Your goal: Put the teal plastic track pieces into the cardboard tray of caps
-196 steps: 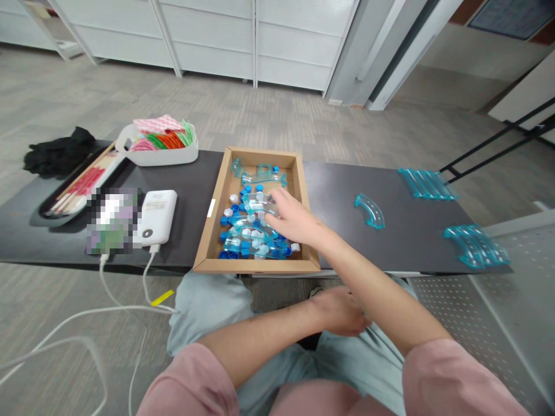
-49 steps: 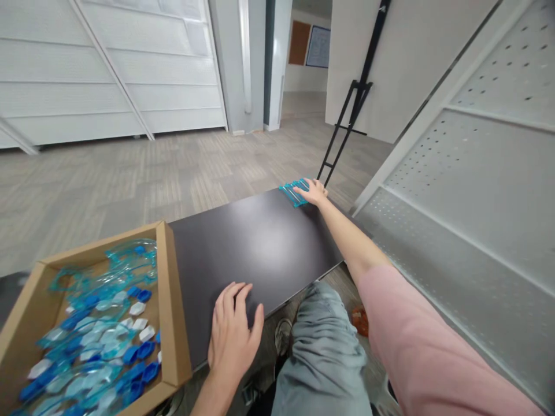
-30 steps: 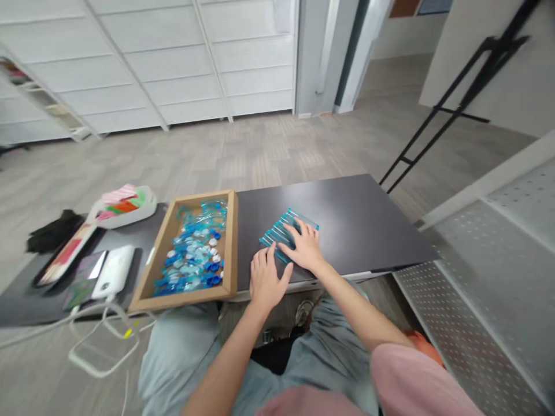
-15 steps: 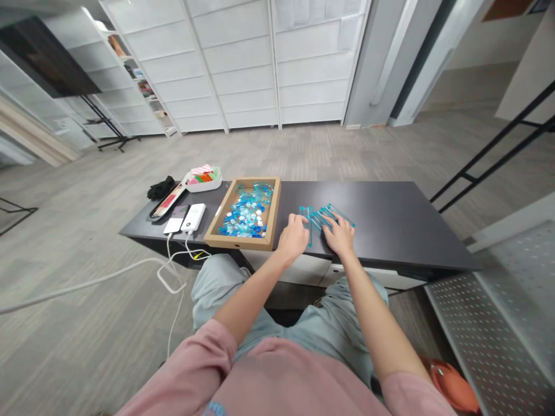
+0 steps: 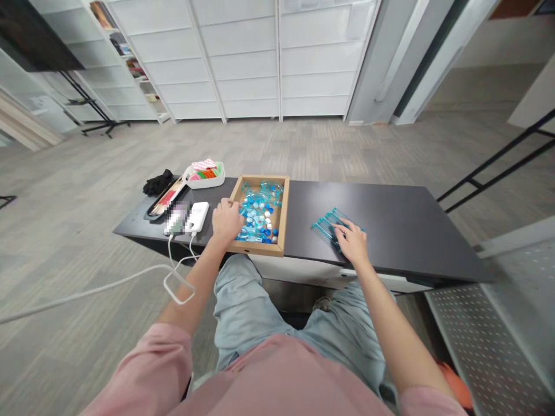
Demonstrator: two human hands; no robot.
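My left hand (image 5: 227, 222) is at the left rim of a shallow cardboard box (image 5: 284, 219), its fingers bent and the fingertips partly hidden. Inside the box lie many small blue, light-blue and white beads (image 5: 259, 218) and clear teal plastic pieces (image 5: 269, 189). On the dark tabletop to the right, my right hand (image 5: 353, 244) has its fingers over a see-through teal plastic frame (image 5: 326, 222) made of several parallel rods, holding it at its near right part. The hand covers part of this frame.
Left of the box are a white power bank (image 5: 198, 218) with cables (image 5: 180, 283), a blurred flat item (image 5: 177, 219), a black tray of sticks (image 5: 167, 199), a white container (image 5: 207, 181) of colourful pieces and a black cloth-like bundle (image 5: 158, 182). The dark table (image 5: 403, 231) extends right.
My left hand has moved left from beside the teal frame to the box. The teal piece that lay near it no longer shows on the tabletop. My right hand stays at the frame.
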